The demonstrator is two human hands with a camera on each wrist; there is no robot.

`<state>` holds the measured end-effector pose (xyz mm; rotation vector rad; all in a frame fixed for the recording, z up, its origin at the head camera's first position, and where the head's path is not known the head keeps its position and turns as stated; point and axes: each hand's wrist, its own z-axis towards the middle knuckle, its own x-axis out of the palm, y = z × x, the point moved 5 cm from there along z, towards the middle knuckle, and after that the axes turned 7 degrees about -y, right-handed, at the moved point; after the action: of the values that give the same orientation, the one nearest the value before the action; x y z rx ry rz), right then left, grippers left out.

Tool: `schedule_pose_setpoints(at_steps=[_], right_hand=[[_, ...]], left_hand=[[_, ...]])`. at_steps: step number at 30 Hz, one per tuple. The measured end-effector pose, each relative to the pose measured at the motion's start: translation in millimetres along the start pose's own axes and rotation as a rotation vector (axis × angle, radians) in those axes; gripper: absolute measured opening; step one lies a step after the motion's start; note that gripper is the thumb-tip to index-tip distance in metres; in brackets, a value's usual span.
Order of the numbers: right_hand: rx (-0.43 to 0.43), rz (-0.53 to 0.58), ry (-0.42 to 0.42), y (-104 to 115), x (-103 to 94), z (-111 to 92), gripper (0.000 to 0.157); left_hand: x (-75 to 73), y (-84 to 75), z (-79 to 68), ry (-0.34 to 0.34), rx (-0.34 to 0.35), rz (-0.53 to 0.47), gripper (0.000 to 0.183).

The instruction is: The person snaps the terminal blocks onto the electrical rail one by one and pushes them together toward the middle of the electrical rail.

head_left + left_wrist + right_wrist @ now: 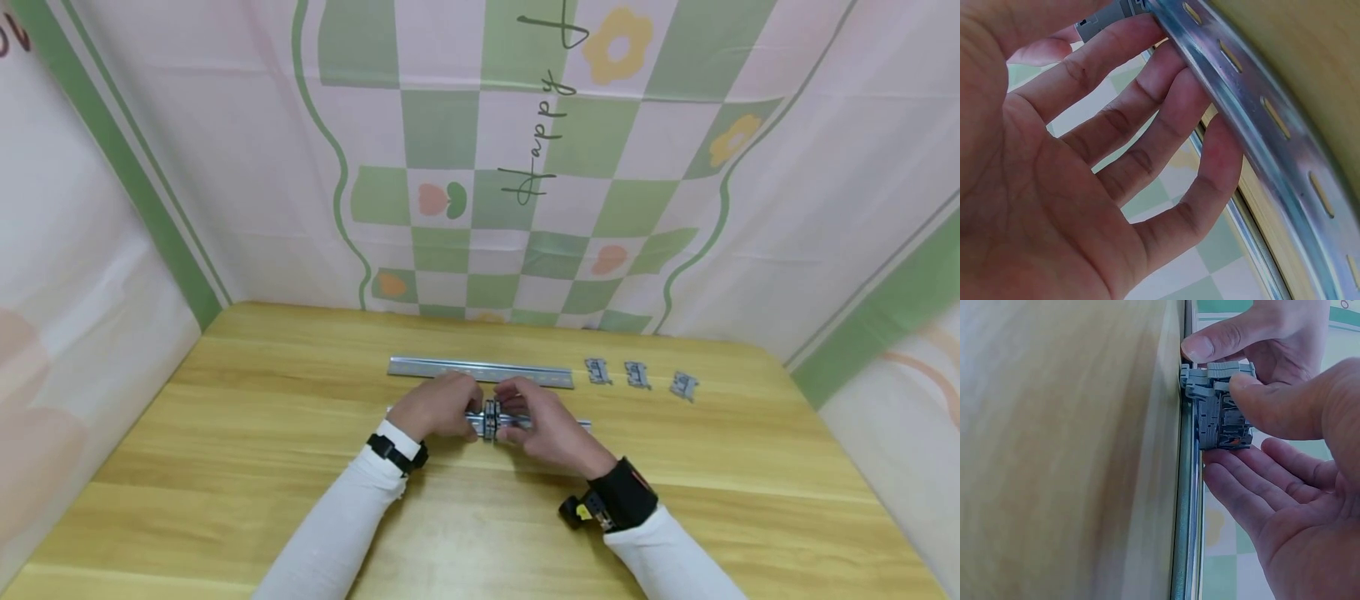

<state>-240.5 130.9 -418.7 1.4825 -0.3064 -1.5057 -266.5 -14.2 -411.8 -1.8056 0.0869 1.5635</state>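
A slotted metal DIN rail [1254, 125] lies crosswise in front of the person, partly covered by both hands in the head view. Grey terminal blocks [1225, 412] sit side by side on it, between the hands. The left hand [442, 406] holds the rail just left of the blocks, its fingertips along the rail's edge in the left wrist view. From the right, the right hand [551, 425] grips the blocks, thumb on one side and fingers at the other. The left thumb [1200, 347] shows close beside the blocks in the right wrist view.
Behind the hands lies a second slotted rail [420, 367]. Three loose grey terminal blocks stand in a row to its right: one [597, 372] by the rail's end, another [636, 374], and a third [684, 385] farther right. A patterned curtain [517, 250] hangs at the wooden table's [300, 400] back edge.
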Motion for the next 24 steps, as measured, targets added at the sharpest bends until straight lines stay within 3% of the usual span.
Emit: schedule_pose_setpoints(at_steps=[24], right_hand=[[-0.016,0.004,0.004,1.2,2.5,0.0,0.053]], left_hand=[[0.3,0.3,-0.1,0.002,-0.004,-0.001,0.020]])
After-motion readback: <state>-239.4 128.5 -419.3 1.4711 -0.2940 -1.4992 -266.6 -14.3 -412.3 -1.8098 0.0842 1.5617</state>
